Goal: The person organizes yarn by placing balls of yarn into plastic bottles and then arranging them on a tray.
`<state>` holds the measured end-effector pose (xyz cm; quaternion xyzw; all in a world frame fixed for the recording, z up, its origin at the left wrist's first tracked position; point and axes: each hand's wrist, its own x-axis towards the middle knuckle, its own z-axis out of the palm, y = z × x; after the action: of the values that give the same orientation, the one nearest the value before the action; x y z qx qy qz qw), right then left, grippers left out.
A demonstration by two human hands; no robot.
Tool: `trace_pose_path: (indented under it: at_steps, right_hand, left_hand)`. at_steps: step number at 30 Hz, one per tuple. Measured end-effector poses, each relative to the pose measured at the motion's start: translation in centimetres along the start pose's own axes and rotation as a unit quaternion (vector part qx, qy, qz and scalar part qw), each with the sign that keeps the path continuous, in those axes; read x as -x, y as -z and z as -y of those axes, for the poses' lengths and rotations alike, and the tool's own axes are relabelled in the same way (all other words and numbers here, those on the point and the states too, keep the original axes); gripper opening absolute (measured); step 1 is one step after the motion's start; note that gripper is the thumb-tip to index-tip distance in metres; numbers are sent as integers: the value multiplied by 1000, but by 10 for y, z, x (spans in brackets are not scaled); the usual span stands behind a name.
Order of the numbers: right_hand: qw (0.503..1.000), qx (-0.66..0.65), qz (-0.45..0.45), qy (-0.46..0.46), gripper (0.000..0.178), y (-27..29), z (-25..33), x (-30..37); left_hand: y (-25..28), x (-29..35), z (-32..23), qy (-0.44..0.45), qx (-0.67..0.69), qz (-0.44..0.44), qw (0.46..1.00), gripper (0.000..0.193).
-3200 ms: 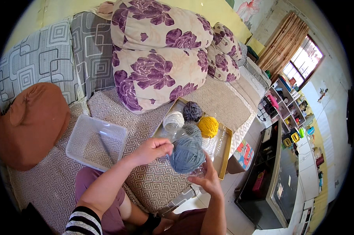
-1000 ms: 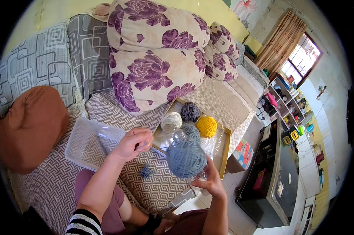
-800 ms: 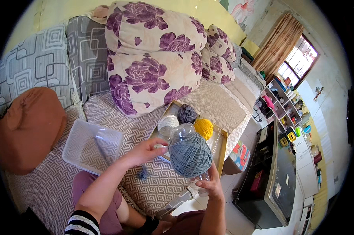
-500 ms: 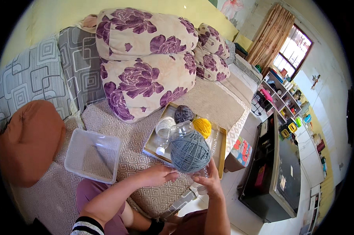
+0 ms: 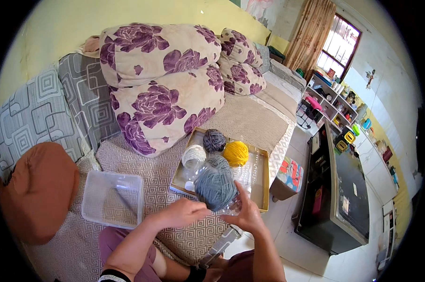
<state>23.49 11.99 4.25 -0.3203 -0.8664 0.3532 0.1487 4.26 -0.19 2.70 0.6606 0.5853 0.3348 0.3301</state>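
A large grey-blue yarn ball (image 5: 216,184) is in front of me, over the near side of a shallow gold-edged tray (image 5: 267,188). My left hand (image 5: 186,212) is closed in a pinch at the ball's lower left; what lies between its fingertips is too small to make out. To the right, my right hand (image 5: 247,214) curves its thumb and fingers around a clear plastic piece (image 5: 232,206) at the ball's lower edge. White yarn (image 5: 193,156), dark grey yarn (image 5: 214,140) and yellow yarn (image 5: 236,153) sit in the tray. A white-capped clear bottle (image 5: 190,185) shows partly behind the large ball.
An empty-looking clear plastic box (image 5: 112,199) stands on the patterned cover at left, beside a brown cushion (image 5: 45,192). Large flowered bundles (image 5: 161,103) lie behind the tray. A stool (image 5: 289,176) and a dark cabinet (image 5: 334,197) stand to the right.
The large yarn ball has tilted and shifted slightly left in view. My right-hand fingers have spread a little, and my left hand stays at the ball's lower left. The whole view has shifted.
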Motion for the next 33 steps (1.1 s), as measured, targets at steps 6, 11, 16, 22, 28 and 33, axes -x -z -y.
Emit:
trace_pose_path:
  at_steps: [6,11,16,22,28,33]
  right_hand:
    - [969,-100,217,59,97,13,9,9]
    - [889,-329,303,95,98,16,11,12]
    - [872,-461,95,139,103,5,8,9]
    - [961,-269,-44,44,100,9,19,5]
    - [990,0,117,79,92,14,12,14]
    - [945,-179,266,69,97,19,13,15]
  left_hand:
    - [32,15,15,-13,147,-192,970,22]
    - [24,12,34,50,362,-235,901,18]
    - [-23,2,27,-33,246,-228,942,18]
    - [-19,1,-9,5,122,-73,990,17]
    - [14,17,5,-11,221,-202,954,19]
    - [28,19,14,25,286,-294,911,21]
